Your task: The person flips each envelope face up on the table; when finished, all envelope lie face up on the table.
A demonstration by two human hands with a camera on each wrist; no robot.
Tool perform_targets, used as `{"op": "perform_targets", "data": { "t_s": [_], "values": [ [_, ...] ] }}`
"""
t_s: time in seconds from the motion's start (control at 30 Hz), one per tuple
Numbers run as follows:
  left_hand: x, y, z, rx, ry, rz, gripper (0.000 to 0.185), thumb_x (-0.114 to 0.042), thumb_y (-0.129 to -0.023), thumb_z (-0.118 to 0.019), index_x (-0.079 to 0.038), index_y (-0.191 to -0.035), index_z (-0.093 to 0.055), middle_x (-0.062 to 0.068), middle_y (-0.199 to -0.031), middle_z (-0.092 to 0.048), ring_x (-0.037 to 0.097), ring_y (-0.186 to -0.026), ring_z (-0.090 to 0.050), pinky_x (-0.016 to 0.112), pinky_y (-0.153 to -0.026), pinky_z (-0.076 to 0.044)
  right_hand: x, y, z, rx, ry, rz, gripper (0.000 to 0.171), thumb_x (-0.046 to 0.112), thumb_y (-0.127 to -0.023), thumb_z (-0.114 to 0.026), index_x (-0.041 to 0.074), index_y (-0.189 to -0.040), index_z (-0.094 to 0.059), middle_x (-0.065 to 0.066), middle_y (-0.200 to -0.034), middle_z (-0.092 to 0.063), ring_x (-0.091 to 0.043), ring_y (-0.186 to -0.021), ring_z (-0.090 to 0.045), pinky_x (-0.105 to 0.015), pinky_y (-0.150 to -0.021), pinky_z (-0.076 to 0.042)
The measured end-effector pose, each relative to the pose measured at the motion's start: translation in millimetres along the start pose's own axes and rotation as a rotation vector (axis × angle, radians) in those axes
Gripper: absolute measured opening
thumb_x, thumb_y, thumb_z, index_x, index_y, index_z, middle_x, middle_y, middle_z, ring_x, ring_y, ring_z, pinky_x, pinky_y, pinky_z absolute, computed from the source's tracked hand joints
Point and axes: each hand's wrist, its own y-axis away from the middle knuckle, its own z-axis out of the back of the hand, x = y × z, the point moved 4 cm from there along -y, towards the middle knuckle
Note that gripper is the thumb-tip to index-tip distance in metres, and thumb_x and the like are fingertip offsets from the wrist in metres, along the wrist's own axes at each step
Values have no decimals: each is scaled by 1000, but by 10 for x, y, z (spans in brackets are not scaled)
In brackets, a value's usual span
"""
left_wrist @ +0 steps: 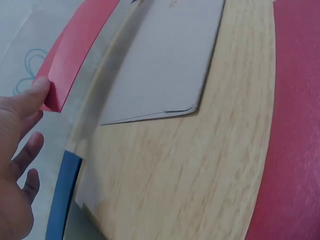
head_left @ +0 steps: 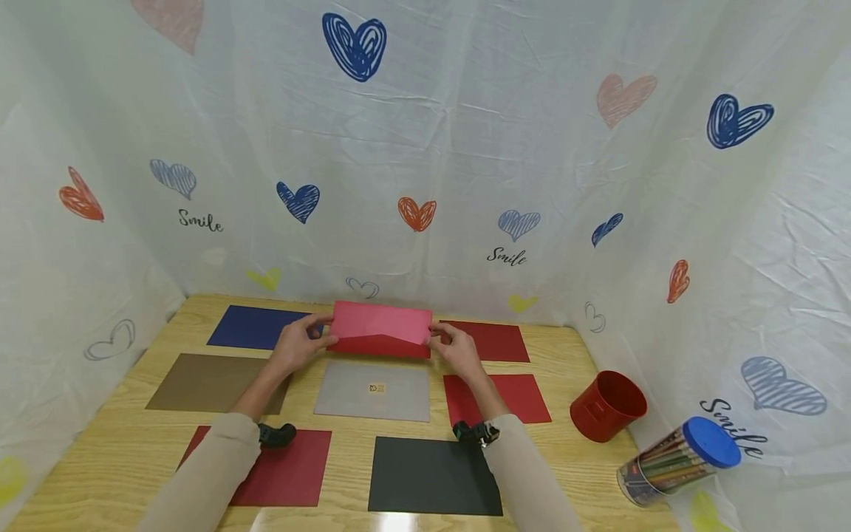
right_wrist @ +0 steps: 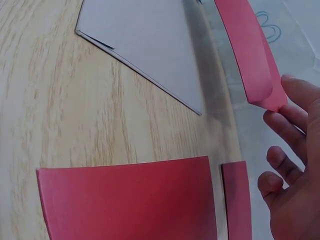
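Note:
Both hands hold a pinkish-red envelope (head_left: 380, 319) by its two short ends, at the back middle of the table. My left hand (head_left: 297, 346) pinches its left end, and my right hand (head_left: 459, 351) pinches the other. In the left wrist view, the thumb of the left hand (left_wrist: 17, 150) lies on the envelope (left_wrist: 75, 55). The right wrist view shows the right hand (right_wrist: 300, 150) gripping a corner of the envelope (right_wrist: 250, 60) between thumb and index finger, its other fingers bent loosely. A grey envelope (head_left: 339, 391) with a small sticker lies just in front.
Around it lie flat coloured pieces: blue (head_left: 249, 326), brown (head_left: 202, 380), maroon (head_left: 292, 469), black (head_left: 432, 476), red (head_left: 521, 395) and dark red (head_left: 495, 341). At the right stand a red cup (head_left: 592, 410) and a blue-lidded tub of pencils (head_left: 678, 458). A white curtain (head_left: 439, 148) surrounds the table.

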Motion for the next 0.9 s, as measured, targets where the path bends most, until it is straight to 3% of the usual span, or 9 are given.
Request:
{"op": "perform_targets", "data": {
  "t_s": [0.27, 0.53, 0.7, 0.8, 0.9],
  "values": [
    [18, -13, -88, -1, -114, -10, 52, -24, -92, -76, -6, -138, -61, 10, -87, -60, 20, -69, -45, 33, -59, -32, -40, -16, -69, 49, 44, -24, 48, 26, -95, -72, 14, -140, -60, -4, -127, -66, -22, -100, -55, -32, -73, -46],
    [48, -30, -151, -6, -262, -25, 50, -25, -88, -80, -7, -132, -66, 10, -88, -64, 22, -76, -49, 37, -66, -34, -40, -22, -129, 69, 157, -3, 46, 16, -95, -71, 10, -139, -60, -6, -124, -67, -17, -75, -53, -28, -63, -45],
    [43, -41, -168, -9, -293, -44, 48, -24, -87, -81, -6, -130, -68, 16, -109, -71, 35, -94, -60, 51, -79, -45, -61, -22, -156, 55, 216, 5, 44, 16, -93, -73, 10, -135, -63, -6, -122, -68, -16, -87, -58, -32, -74, -49],
    [47, -45, -185, 2, -311, -39, 47, -25, -88, -80, -7, -130, -68, 18, -124, -68, 42, -110, -60, 61, -91, -43, -88, -23, -177, 55, 235, -3, 43, 18, -93, -73, 10, -134, -63, -5, -122, -68, -18, -93, -61, -35, -78, -50],
    [47, -44, -197, 8, -318, -35, 46, -24, -88, -79, -7, -130, -68, 19, -124, -68, 44, -113, -59, 64, -93, -42, -113, -28, -198, 60, 244, -10, 44, 19, -93, -73, 10, -135, -63, -5, -123, -68, -20, -101, -62, -38, -83, -52]
  ]
}}
